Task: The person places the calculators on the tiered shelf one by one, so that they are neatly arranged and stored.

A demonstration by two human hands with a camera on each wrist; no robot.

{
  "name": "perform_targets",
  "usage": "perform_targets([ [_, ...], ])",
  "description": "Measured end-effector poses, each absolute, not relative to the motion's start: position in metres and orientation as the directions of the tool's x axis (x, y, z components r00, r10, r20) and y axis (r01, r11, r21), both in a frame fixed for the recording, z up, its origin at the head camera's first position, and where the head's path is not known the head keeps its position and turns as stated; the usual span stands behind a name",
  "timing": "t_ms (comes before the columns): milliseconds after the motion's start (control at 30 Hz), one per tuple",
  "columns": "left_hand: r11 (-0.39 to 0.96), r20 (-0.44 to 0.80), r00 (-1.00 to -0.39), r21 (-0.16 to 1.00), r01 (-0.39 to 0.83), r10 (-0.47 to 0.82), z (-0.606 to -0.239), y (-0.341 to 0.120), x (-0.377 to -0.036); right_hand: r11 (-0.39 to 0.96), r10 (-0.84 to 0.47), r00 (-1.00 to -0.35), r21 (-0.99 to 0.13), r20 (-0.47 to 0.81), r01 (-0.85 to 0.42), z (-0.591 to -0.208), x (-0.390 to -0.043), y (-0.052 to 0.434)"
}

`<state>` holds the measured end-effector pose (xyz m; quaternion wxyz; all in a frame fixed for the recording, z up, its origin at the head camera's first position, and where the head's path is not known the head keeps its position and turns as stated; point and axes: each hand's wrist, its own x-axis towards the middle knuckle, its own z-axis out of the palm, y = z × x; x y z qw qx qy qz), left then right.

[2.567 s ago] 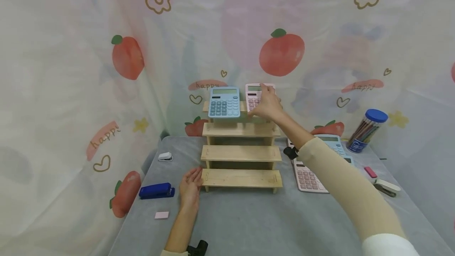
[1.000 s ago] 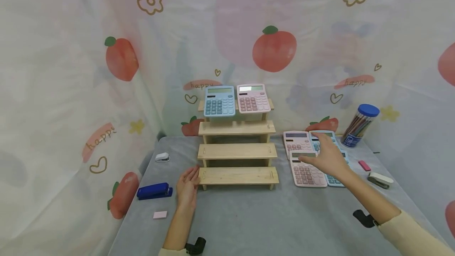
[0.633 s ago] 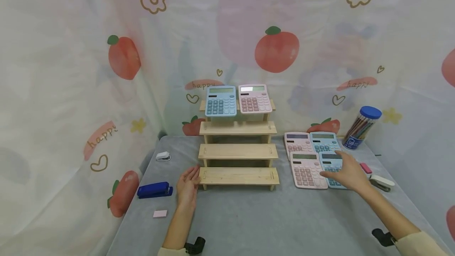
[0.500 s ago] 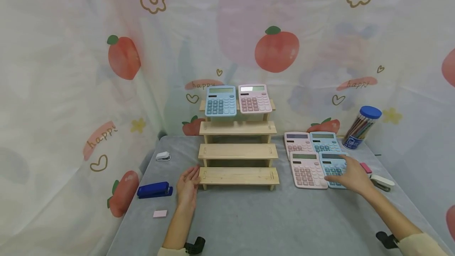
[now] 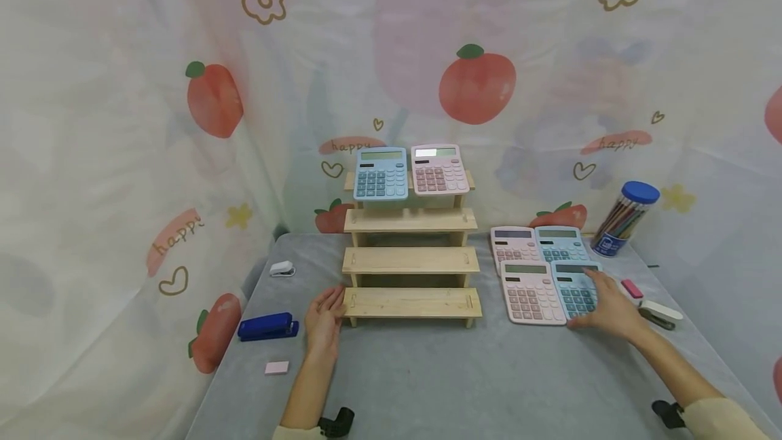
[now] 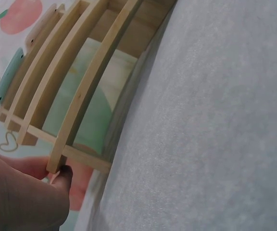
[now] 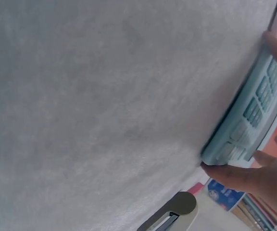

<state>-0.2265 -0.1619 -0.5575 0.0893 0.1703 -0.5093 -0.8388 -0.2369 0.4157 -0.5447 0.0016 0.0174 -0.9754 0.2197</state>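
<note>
The light-blue plastic desk calculator (image 5: 575, 290) is lying flat at the near right corner of a block of four calculators on the grey felt-covered surface (image 5: 427, 372), touching the pink plastic calculator (image 5: 533, 292) on its left. The right hand (image 5: 611, 307) is grasping it: in the right wrist view the thumb is pressing the near right corner (image 7: 225, 168) while the other fingers are curling over its far edge. To lift it well, in judgement, the fingers should be pinching both long edges evenly and raising the near edge first, so that the neighbouring pink calculator is not being dragged along.

The left hand (image 5: 324, 318) is resting with relaxed, straight fingers against the left end of the bottom step of the pale wooden four-step display rack (image 5: 411, 260); steadying the rack there seems sensible. On the top step a second blue calculator (image 5: 381, 174) and a second pink calculator (image 5: 438, 170) are standing side by side.

Compared with the earliest frame, the right hand is no longer reaching up to the pink calculator on the top step; it has come down to the block on the surface. The left hand is staying at the rack.

A clear jar of coloured pencils with a blue lid (image 5: 624, 221) is standing behind the block.
</note>
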Motion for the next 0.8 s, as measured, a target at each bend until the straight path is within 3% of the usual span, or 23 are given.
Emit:
perform_targets([
  [333, -0.463, -0.184, -0.926, 0.886, -0.012, -0.329, -0.559, -0.162, -0.227, 0.902, -0.084, -0.996, -0.421, 0.038, -0.092, -0.552, -0.239, 0.416],
  [800, -0.466, -0.193, -0.924, 0.885, -0.017, -0.331, -0.558, -0.162, -0.227, 0.894, -0.056, -0.993, -0.437, 0.1, -0.094, -0.542, -0.23, 0.412],
])
